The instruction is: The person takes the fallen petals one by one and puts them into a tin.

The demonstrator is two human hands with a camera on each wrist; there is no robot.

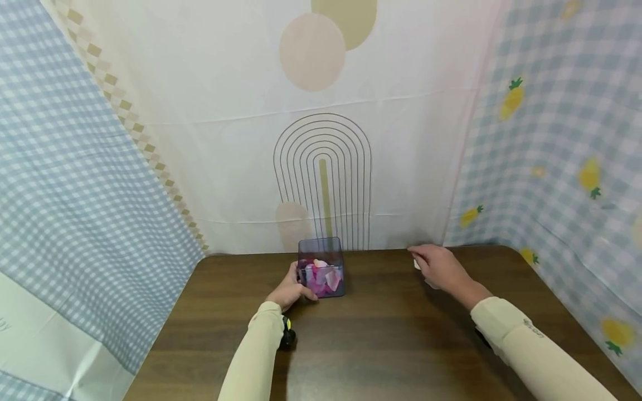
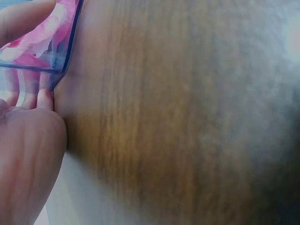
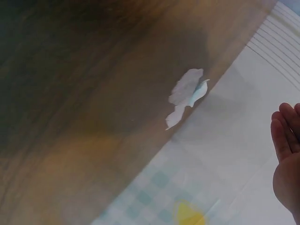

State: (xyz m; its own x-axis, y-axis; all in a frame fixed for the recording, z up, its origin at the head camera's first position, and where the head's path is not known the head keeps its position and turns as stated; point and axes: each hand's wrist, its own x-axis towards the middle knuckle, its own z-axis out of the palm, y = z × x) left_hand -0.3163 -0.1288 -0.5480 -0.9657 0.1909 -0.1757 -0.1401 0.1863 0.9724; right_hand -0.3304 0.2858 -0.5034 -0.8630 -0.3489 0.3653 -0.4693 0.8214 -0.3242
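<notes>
At the back of the table stands a clear bluish plastic bin (image 1: pixel 321 248) holding pink, purple and white fabric petals (image 1: pixel 323 278). My left hand (image 1: pixel 289 289) grips its near left corner, with the thumb along the front and the fingers at the side. In the left wrist view, the fingers (image 2: pixel 30 86) show through the clear wall. Over by the back edge, my right hand (image 1: pixel 441 267) hovers above several pale petals (image 3: pixel 185 91) lying on the wood. Its fingers (image 3: pixel 281 136) lie together, loosely extended and apart from those petals.
The brown wooden table (image 1: pixel 361 345) ends at a white printed cloth (image 1: pixel 225 184) hanging behind it. Blue checked cloth hangs on the left (image 1: pixel 100 167), and checked cloth with pineapples on the right (image 1: pixel 551 195).
</notes>
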